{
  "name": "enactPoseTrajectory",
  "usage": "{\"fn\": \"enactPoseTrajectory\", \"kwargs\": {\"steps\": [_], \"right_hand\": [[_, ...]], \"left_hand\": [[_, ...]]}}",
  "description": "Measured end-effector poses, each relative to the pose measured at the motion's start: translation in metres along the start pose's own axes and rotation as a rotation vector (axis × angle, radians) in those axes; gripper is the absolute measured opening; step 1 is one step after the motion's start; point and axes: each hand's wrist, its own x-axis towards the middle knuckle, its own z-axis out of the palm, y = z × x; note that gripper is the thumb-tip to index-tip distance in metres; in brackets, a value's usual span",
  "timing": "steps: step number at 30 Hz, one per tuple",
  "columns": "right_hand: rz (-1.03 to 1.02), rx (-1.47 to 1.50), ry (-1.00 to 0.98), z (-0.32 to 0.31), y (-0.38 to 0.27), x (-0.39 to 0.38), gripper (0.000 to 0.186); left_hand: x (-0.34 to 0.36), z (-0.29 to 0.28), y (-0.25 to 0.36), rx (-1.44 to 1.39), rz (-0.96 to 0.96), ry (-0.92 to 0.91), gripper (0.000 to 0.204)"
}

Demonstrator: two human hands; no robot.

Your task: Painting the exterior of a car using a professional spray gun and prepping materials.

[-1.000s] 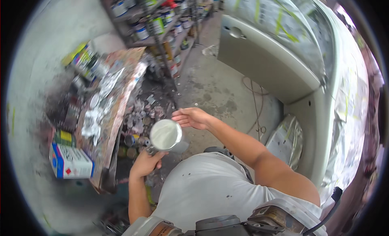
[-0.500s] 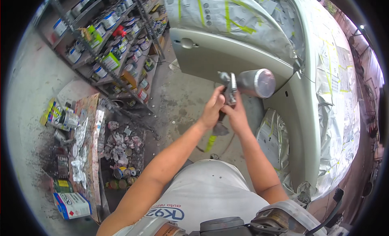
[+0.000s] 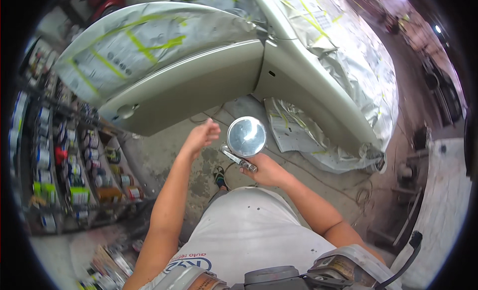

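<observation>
My right hand [image 3: 269, 171] is closed around the handle of a paint spray gun [image 3: 238, 158], hiding most of the grip. The gun's round silver cup [image 3: 246, 136] faces up toward me and catches the light. To the left of the cup, my left hand [image 3: 203, 136] is raised with nothing in it, its fingers loosely bent and slightly blurred. A gap separates it from the gun. Beyond both hands stands an open, pale greenish car door [image 3: 194, 85], joined at its right to the matching car body panel [image 3: 308, 100].
Masking paper [image 3: 154, 46] with yellow-green tape covers the door window. Crumpled masking sheet [image 3: 298, 133] hangs over the wheel area. Shelves at the left hold many paint cans [image 3: 79, 196]. A hose [image 3: 323, 183] lies across the concrete floor [image 3: 196, 178].
My left hand has come off the spray gun and moved left. My right hand keeps the gun, now turned and closer to me. The view has swung right.
</observation>
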Motion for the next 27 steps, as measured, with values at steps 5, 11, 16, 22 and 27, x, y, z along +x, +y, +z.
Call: {"fn": "enactPoseTrajectory", "kwargs": {"steps": [5, 11, 16, 22, 27], "right_hand": [[0.181, 0.083, 0.228, 0.042, 0.011, 0.002, 0.050], [0.485, 0.147, 0.525, 0.074, 0.011, 0.010, 0.056], [0.563, 0.144, 0.667, 0.080, 0.006, 0.015, 0.055], [0.412, -0.008, 1.102, 0.032, 0.006, 0.032, 0.055], [0.457, 0.165, 0.860, 0.003, -0.019, 0.019, 0.065]], "left_hand": [[0.011, 0.017, -0.020, 0.711, 0.089, -0.263, 0.052], [0.025, 0.038, -0.003, 0.968, 0.335, -0.337, 0.040], [0.058, 0.037, -0.035, 0.372, 0.051, -0.463, 0.030], [0.001, 0.085, 0.002, 0.142, 0.215, -1.034, 0.078], [0.003, 0.098, 0.032, 0.329, 0.655, -0.816, 0.091]]}}
